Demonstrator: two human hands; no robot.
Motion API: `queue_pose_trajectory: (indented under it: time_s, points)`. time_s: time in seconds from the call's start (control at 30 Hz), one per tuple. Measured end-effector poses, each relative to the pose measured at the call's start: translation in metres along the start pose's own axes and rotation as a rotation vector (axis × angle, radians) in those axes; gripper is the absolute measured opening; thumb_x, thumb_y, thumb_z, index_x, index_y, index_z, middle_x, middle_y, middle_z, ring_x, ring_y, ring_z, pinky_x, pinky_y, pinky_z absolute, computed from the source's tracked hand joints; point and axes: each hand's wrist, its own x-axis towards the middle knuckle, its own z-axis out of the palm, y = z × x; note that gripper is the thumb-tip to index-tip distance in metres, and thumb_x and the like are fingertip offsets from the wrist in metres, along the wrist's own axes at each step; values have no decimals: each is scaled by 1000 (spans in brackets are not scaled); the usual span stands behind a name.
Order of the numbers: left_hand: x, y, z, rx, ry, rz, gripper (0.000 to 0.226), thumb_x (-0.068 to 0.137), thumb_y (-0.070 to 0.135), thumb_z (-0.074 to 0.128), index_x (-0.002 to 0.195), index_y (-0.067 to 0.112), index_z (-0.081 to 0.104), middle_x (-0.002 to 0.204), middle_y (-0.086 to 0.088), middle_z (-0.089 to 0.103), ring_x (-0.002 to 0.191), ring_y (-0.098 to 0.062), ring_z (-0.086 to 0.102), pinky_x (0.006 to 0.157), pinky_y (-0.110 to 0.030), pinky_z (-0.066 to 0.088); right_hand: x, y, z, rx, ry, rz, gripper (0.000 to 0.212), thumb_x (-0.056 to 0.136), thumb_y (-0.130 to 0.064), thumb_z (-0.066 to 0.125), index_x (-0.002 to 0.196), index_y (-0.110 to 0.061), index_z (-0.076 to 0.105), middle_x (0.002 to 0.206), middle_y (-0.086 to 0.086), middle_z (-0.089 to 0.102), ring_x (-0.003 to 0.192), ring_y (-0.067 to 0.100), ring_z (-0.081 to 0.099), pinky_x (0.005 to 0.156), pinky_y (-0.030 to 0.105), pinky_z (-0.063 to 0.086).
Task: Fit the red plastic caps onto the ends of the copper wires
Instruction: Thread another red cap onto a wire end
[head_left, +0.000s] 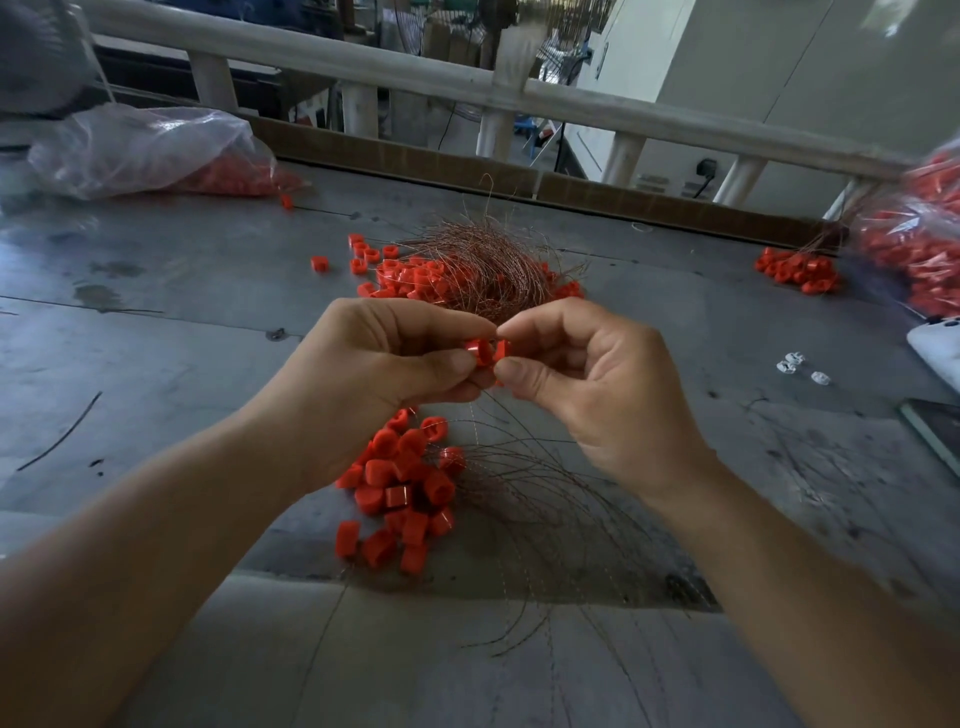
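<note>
Where the grey table (156, 364) lies nearest the viewer, loose copper wires (545, 519) fan out in curves, their long axes running roughly from the near edge toward the hands. A pile of red caps (405, 493) lies just left of them, touching several strands. Above these, the left hand (374, 374) and right hand (597, 384) meet fingertip to fingertip. Each pinches a cap between thumb and forefinger: the left-held cap (480, 352) and right-held cap (500, 351) sit side by side on a left-right line. Whether a wire end enters either cannot be told. Beyond lies a wire tangle (488, 260) mixed with caps. Farthest, a left bag (145, 150) and right bag (914, 244) hold more.
</note>
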Motion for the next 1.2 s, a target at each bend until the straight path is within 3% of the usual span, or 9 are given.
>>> queue_pose_trajectory:
  time_s: [0.37,0.57,0.77,1.07,1.2]
  points:
    - [1,-3,0,56,7,1,17,56,6,63,65,17,72,64,-5,71,59,-11,68,56,-14,52,-4,0,5,-138,46,-63,24,71,-7,73,84,-25,63,83,-7,67,74,7,66,68,16,52]
    - [1,-5,0,48,-16,-15,19,55,10,63,66,22,74,64,-4,71,61,-11,69,57,-15,52,-4,1,6,-172,63,-82,20,71,-6,73,89,-14,68,81,-9,67,73,4,66,69,17,53]
    - [0,-5,3,28,6,7,19,57,6,62,74,11,67,63,-5,70,59,-11,68,55,-14,52,-3,0,6,-224,90,-86,18,71,-8,74,88,-11,70,78,-12,66,71,2,65,66,12,51]
    - [0,-2,1,88,28,23,19,54,9,63,71,16,68,63,-3,71,58,-10,68,55,-13,51,-3,-1,6,-248,102,-86,20,71,-12,74,90,-9,71,79,-8,68,71,2,65,66,13,51]
    - [-1,-2,0,94,23,7,19,55,8,63,70,17,71,64,-4,71,59,-10,69,55,-13,51,-4,0,6,-242,98,-103,22,68,-13,74,90,-9,71,76,-14,64,66,-4,62,63,10,47]
